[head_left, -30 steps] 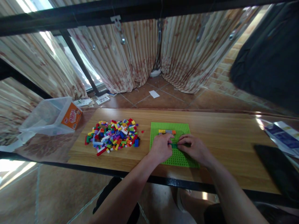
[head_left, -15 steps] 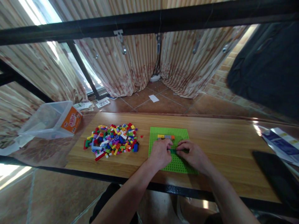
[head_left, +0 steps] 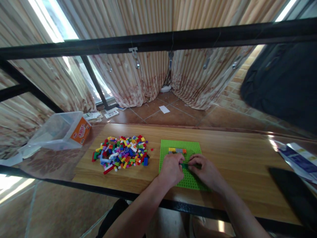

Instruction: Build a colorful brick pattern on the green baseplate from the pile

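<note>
A light green studded baseplate (head_left: 165, 144) lies on the wooden table, partly covered by my hands. Near its far edge runs a short row of yellow, grey and orange bricks (head_left: 178, 150). Just in front of that row, a dark green brick (head_left: 184, 165) sits low over the studs between my fingertips. My left hand (head_left: 171, 169) is closed at the brick's left end, its thumb and forefinger pressed together there. From the other side, my right hand (head_left: 201, 168) pinches the right end. Whether the brick is pressed onto the plate cannot be made out.
A heap of mixed coloured bricks (head_left: 123, 153) covers the table's left part, with a small red piece (head_left: 152, 149) beside it. Beyond the left end stands a clear plastic box (head_left: 56, 130). A dark flat object (head_left: 287, 188) and papers (head_left: 300, 157) lie at the right.
The view has tilted up a little, so everything sits lower in the picture. Both hands stay at the dark green brick with hardly any movement over the plate.
</note>
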Action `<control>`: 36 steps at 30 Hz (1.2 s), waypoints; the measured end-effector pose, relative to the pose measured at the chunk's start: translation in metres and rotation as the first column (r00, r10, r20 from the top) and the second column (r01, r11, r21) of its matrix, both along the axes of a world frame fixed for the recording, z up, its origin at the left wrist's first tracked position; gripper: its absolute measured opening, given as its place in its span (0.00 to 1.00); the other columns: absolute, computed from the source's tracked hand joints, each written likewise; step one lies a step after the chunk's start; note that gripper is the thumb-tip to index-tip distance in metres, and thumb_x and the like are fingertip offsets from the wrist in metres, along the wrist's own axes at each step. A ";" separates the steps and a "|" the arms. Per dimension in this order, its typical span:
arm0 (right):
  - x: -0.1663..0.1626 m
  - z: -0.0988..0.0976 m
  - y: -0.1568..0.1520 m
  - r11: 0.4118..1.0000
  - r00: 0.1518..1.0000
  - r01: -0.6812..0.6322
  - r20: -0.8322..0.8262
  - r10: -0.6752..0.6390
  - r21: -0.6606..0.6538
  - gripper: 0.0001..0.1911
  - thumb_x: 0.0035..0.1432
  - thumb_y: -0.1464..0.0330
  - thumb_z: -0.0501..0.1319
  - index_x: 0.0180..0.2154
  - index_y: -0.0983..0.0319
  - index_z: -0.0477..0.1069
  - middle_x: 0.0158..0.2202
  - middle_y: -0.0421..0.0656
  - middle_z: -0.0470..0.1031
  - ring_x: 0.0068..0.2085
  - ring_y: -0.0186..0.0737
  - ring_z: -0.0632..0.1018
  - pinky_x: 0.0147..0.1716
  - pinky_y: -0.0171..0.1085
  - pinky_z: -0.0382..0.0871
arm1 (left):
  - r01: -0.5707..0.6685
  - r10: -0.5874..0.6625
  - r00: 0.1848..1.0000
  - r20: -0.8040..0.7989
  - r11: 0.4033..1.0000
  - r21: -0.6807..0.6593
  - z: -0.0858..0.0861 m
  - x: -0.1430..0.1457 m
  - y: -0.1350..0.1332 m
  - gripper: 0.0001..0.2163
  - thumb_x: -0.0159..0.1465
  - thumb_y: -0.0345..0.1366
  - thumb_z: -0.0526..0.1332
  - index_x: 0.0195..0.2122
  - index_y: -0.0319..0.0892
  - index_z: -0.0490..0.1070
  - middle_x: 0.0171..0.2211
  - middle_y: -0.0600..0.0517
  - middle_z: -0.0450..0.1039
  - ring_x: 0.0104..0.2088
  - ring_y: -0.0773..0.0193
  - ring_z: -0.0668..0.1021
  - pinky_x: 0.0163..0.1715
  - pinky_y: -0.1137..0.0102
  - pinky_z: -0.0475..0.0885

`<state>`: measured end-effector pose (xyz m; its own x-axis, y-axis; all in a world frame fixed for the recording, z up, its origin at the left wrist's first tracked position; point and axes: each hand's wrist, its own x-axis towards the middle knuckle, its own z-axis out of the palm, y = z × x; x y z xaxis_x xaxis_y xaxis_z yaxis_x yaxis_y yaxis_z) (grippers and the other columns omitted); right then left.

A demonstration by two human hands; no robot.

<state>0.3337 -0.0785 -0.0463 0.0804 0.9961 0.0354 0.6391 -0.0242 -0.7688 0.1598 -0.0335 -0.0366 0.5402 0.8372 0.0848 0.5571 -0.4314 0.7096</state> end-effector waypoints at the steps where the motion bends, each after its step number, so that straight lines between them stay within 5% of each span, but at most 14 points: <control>1: 0.000 0.000 0.000 1.000 1.000 0.000 0.001 0.000 0.001 0.05 0.51 0.68 0.61 0.28 0.58 0.77 0.41 0.44 0.76 0.44 0.43 0.77 0.51 0.46 0.68 | -0.002 0.002 1.000 -0.002 1.000 0.007 0.000 0.000 -0.001 0.13 0.53 0.22 0.58 0.38 0.41 0.72 0.34 0.50 0.78 0.38 0.59 0.78 0.41 0.65 0.72; 23: -0.002 -0.013 0.005 0.999 0.999 -0.034 -0.008 0.034 -0.040 0.09 0.50 0.66 0.64 0.34 0.55 0.81 0.43 0.45 0.75 0.47 0.47 0.76 0.52 0.48 0.67 | 0.080 -0.080 0.997 -0.003 0.997 0.014 -0.002 -0.009 -0.006 0.18 0.57 0.24 0.58 0.49 0.42 0.69 0.44 0.48 0.75 0.45 0.55 0.73 0.52 0.57 0.64; 36: -0.005 -0.012 0.005 0.998 1.000 -0.008 0.026 0.009 -0.061 0.06 0.51 0.66 0.64 0.31 0.55 0.81 0.43 0.45 0.74 0.47 0.47 0.75 0.52 0.47 0.66 | 0.057 -0.057 0.998 0.022 0.998 0.032 -0.010 -0.005 0.000 0.11 0.55 0.24 0.61 0.39 0.42 0.72 0.37 0.51 0.76 0.42 0.57 0.75 0.49 0.60 0.65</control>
